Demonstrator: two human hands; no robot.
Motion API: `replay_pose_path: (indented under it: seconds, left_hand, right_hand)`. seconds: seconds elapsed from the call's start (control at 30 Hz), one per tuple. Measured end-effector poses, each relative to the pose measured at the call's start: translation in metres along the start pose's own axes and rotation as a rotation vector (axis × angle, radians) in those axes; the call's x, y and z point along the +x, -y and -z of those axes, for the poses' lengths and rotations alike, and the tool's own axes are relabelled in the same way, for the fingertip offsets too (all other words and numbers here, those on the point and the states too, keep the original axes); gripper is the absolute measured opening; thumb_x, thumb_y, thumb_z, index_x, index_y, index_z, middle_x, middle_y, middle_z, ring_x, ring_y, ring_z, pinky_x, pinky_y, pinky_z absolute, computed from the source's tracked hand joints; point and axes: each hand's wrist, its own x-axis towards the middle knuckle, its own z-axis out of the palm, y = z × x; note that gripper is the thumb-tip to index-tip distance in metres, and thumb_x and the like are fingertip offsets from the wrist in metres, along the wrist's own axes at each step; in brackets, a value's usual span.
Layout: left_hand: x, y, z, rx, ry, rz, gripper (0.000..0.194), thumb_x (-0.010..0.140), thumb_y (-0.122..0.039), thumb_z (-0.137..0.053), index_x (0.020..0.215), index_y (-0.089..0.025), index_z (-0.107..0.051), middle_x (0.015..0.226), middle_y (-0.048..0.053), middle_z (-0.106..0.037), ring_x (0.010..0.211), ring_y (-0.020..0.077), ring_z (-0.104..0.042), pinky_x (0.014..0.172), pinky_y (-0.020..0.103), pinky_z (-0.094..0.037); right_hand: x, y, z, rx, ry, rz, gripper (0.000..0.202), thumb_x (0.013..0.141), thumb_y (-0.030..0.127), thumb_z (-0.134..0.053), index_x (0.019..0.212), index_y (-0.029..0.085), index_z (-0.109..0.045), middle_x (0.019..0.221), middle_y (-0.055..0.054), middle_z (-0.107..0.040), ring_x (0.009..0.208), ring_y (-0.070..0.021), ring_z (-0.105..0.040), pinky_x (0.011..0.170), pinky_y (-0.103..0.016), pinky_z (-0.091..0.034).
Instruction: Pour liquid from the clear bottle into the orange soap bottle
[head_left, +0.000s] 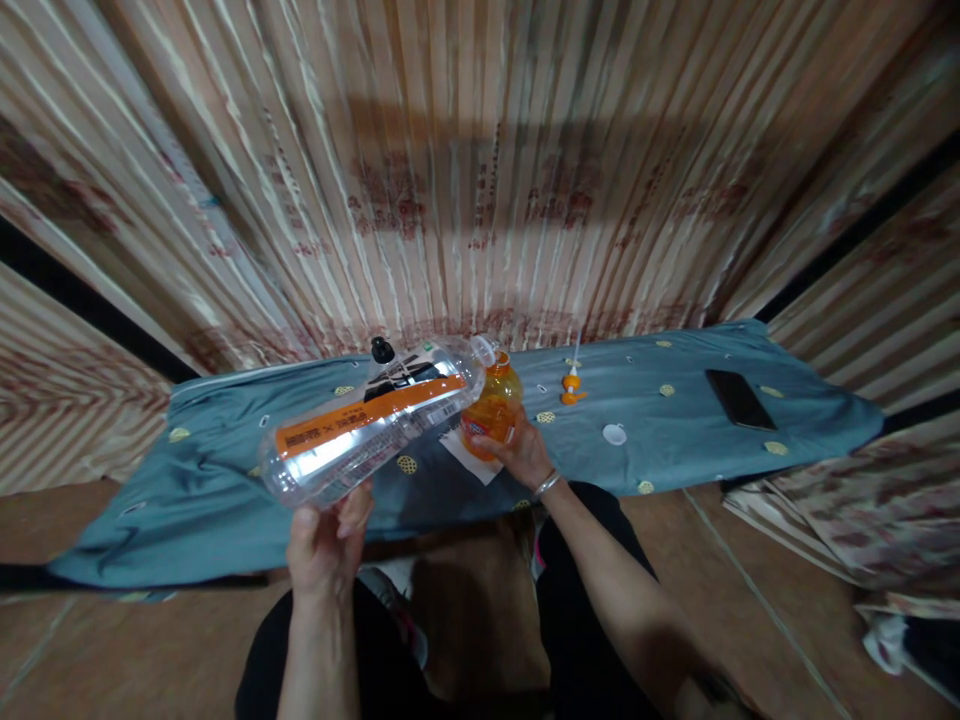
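My left hand (330, 535) is closed around the lower side of a large clear plastic bottle (375, 430) with an orange label. The bottle is tilted, its neck pointing right and a little upward in the picture, close to the mouth of an orange bottle (491, 405). Whether the two rims touch I cannot tell. Around the orange bottle's right side my right hand (521, 450) is wrapped; this bottle holds orange liquid or is tinted orange. An orange pump top (572, 385) with a clear tube lies on the cloth to the right.
A blue-grey patterned cloth (645, 370) covers the narrow surface. Behind the clear bottle stands a container with a black cap (382, 349). White paper (474, 458) lies under the orange bottle. At right are a white round piece (614, 434) and a black phone (739, 399). Curtains (450, 200) hang behind.
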Motion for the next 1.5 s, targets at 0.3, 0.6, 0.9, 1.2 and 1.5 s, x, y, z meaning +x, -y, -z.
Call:
replay_pose_path:
  seconds: [0.3,0.6,0.9,1.2,1.5]
  left_hand:
    - [-0.0011,-0.0015,-0.0051,-0.031,0.027,0.027,0.057,0.054,-0.057,-0.08,0.091,-0.016,-0.067,0.063,0.002,-0.059,0.034,0.0025,-0.028,0.033,0.02,-0.016]
    - [-0.0021,-0.0026,-0.0069,-0.053,0.028,0.03,0.057,0.054,-0.053,-0.082,0.096,-0.018,-0.066,0.066,0.004,-0.064,0.034,0.0029,-0.03,0.034,0.019,-0.016]
    - [-0.0003,-0.0029,-0.0062,-0.006,0.031,0.034,0.054,0.055,-0.058,-0.079,0.088,-0.016,-0.067,0.061,0.003,-0.061,0.033,0.0027,-0.028,0.033,0.02,-0.016]
    - [-0.0006,-0.0021,-0.0051,0.005,0.001,0.041,0.053,0.052,-0.059,-0.079,0.082,-0.016,-0.066,0.059,0.002,-0.06,0.033,0.003,-0.026,0.032,0.021,-0.015]
    - [-0.002,-0.0017,-0.002,0.017,0.029,0.028,0.053,0.055,-0.059,-0.077,0.083,-0.015,-0.067,0.06,0.002,-0.058,0.034,0.0022,-0.027,0.033,0.02,-0.017]
  right_hand:
    - [0.0005,0.0054,0.0035,0.008,0.004,-0.01,0.068,0.069,0.046,-0.076,0.121,0.015,-0.046,0.114,-0.014,-0.068,0.107,-0.028,-0.065,0.092,-0.041,-0.051]
    - [0.0019,0.0022,0.0019,0.03,-0.009,-0.019,0.067,0.066,0.048,-0.078,0.116,0.017,-0.047,0.113,-0.013,-0.069,0.105,-0.0287,-0.066,0.09,-0.042,-0.053]
    - [0.0016,0.0013,0.0019,0.001,-0.018,0.017,0.065,0.069,0.044,-0.077,0.121,0.018,-0.047,0.113,-0.013,-0.068,0.106,-0.0302,-0.066,0.092,-0.046,-0.053]
    - [-0.0011,0.0043,0.0047,-0.011,-0.004,0.022,0.068,0.072,0.048,-0.075,0.124,0.015,-0.046,0.115,-0.013,-0.067,0.108,-0.0293,-0.065,0.094,-0.043,-0.051]
    - [-0.0002,0.0048,0.0031,-0.012,0.0,-0.029,0.067,0.068,0.047,-0.078,0.12,0.018,-0.048,0.114,-0.011,-0.068,0.106,-0.0267,-0.066,0.092,-0.041,-0.052]
